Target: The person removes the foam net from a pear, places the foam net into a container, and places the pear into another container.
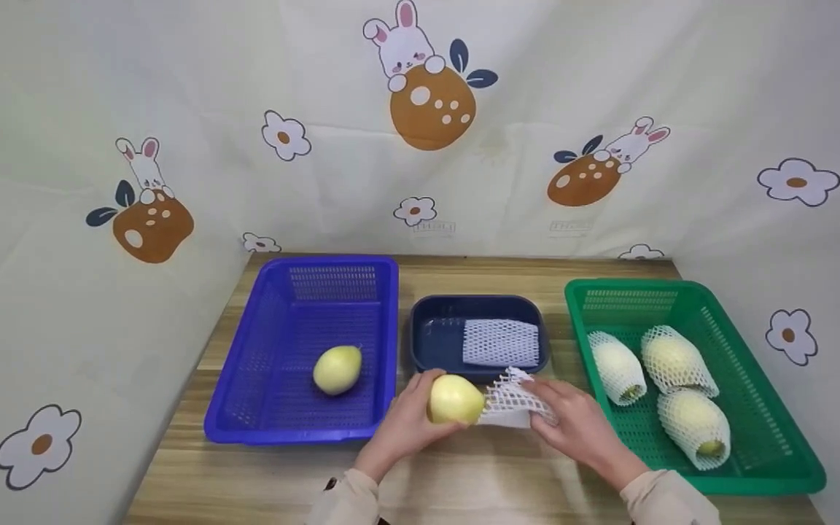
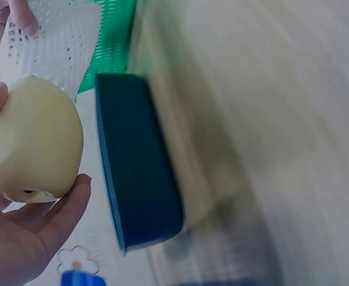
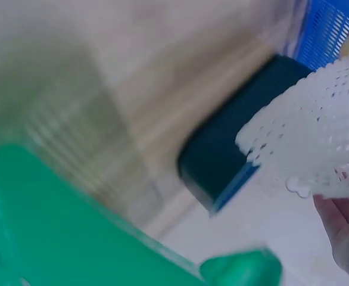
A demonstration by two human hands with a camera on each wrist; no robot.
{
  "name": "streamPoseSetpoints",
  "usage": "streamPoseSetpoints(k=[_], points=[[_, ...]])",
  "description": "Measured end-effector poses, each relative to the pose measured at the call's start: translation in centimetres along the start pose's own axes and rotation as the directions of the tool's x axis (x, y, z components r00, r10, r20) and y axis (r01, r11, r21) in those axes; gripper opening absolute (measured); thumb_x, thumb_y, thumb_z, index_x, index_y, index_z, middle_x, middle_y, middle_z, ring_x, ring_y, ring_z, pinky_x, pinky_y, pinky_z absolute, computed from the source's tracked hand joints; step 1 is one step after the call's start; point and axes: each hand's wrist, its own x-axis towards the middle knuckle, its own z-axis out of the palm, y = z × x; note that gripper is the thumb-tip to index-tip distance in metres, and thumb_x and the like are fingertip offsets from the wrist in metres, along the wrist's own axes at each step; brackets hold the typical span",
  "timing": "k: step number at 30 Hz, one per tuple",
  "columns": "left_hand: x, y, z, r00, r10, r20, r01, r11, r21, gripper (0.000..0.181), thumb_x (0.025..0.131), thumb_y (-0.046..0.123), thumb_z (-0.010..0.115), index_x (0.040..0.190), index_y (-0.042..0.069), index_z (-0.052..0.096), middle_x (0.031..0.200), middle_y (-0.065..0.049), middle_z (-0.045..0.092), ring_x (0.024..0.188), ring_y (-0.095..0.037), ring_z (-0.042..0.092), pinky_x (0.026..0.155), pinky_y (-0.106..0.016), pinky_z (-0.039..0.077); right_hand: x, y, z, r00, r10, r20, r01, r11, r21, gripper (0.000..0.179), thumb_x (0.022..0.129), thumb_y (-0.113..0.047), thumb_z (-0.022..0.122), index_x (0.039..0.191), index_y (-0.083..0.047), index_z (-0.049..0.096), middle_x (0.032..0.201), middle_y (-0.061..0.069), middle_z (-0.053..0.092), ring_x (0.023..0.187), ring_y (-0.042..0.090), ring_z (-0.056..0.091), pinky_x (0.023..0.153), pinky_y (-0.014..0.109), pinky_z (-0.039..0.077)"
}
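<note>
In the head view my left hand [image 1: 413, 419] grips a pale yellow pear [image 1: 456, 399], thumb and fingers around its sides. Its narrower end points right, at the mouth of a white foam net sleeve [image 1: 513, 401]. My right hand [image 1: 573, 423] holds that sleeve, which is spread open toward the fruit. The left wrist view has the pear [image 2: 39, 140] up close, its far end meeting the sleeve [image 2: 52, 39]; how far it sits inside is hard to tell. In the right wrist view the sleeve [image 3: 311, 128] hides most of the right hand's fingers.
At the left a blue basket [image 1: 391, 343] holds one bare pear [image 1: 337, 370]. Behind my hands stands a dark blue tray [image 1: 438, 343] with flat foam net sleeves [image 1: 500, 343]. The green basket [image 1: 759, 394] at the right contains three sleeved pears [image 1: 675, 357].
</note>
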Motion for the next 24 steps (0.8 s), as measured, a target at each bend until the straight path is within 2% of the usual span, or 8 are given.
streamPoseSetpoints(k=[4, 7, 13, 19, 24], points=[[0.1, 0.0, -2.4, 0.998, 0.014, -0.060, -0.014, 1.000, 0.004, 0.076, 0.063, 0.049, 0.072, 0.121, 0.010, 0.044, 0.108, -0.006, 0.050, 0.091, -0.024, 0.053, 0.075, -0.042, 0.042, 1.5, 0.4, -1.1, 0.999, -0.045, -0.018, 0.045, 0.999, -0.014, 0.039, 0.068, -0.018, 0.065, 0.106, -0.007, 0.062, 0.100, 0.011, 0.061, 0.085, 0.026, 0.059, 0.067, 0.038, 0.049], [0.3, -0.2, -4.3, 0.995, 0.020, -0.100, -0.019, 1.000, 0.007, 0.076, 0.063, 0.047, 0.073, 0.121, 0.008, 0.044, 0.106, -0.008, 0.050, 0.090, -0.024, 0.053, 0.075, -0.043, 0.042, 2.6, 0.8, -1.8, 0.997, -0.067, -0.039, 0.065, 0.997, -0.039, 0.039, 0.069, -0.016, 0.066, 0.107, -0.007, 0.062, 0.101, 0.012, 0.060, 0.086, 0.026, 0.059, 0.065, 0.039, 0.049], [0.6, -1.6, -7.6, 0.989, -0.015, -0.150, 0.018, 1.000, 0.024, 0.076, 0.066, 0.047, 0.072, 0.122, 0.005, 0.042, 0.105, -0.009, 0.049, 0.092, -0.023, 0.050, 0.075, -0.041, 0.042, 5.0, 2.2, -2.9, 0.996, -0.075, -0.046, 0.070, 0.993, -0.098, 0.045, 0.070, -0.017, 0.066, 0.112, -0.005, 0.059, 0.106, 0.013, 0.057, 0.093, 0.027, 0.055, 0.065, 0.042, 0.048], [0.5, -2.9, -9.9, 0.973, -0.097, -0.207, 0.110, 0.993, 0.052, 0.078, 0.064, 0.048, 0.073, 0.122, 0.006, 0.044, 0.104, -0.009, 0.049, 0.089, -0.024, 0.051, 0.072, -0.046, 0.041, 7.2, 3.2, -3.4, 0.999, -0.030, 0.029, 0.034, 0.987, -0.155, 0.061, 0.071, -0.030, 0.067, 0.123, -0.002, 0.050, 0.117, 0.017, 0.050, 0.108, 0.032, 0.045, 0.081, 0.047, 0.041], [0.5, -4.2, -11.5, 0.961, -0.156, -0.228, 0.177, 0.981, 0.075, 0.078, 0.063, 0.046, 0.074, 0.123, 0.005, 0.044, 0.104, -0.011, 0.050, 0.090, -0.027, 0.051, 0.071, -0.048, 0.040, 8.5, 3.3, -3.1, 0.988, 0.041, 0.151, -0.007, 0.975, -0.221, 0.073, 0.076, -0.045, 0.060, 0.133, -0.003, 0.038, 0.133, 0.018, 0.036, 0.122, 0.033, 0.029, 0.094, 0.051, 0.025]])
